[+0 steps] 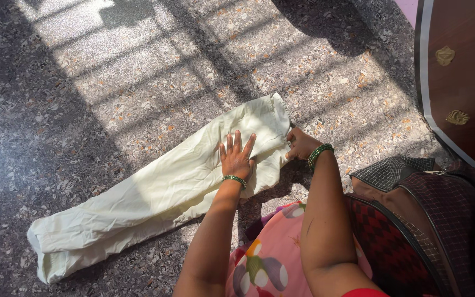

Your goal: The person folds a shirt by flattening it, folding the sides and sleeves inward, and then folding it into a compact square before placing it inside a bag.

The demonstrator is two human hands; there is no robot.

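Observation:
A long pale yellow-white garment (155,192) lies folded lengthwise on the speckled stone floor, running from the lower left up to the middle. My left hand (236,157) rests flat on its upper part, fingers spread. My right hand (301,144) pinches the cloth's right edge near the upper end. Both wrists carry green bangles.
A dark checked bag (413,220) with red patterned panel stands at the lower right. A dark wooden furniture piece (460,71) with brass ornaments fills the upper right. Pink floral cloth (273,258) covers my lap. Sunlight stripes cross the speckled floor (138,66).

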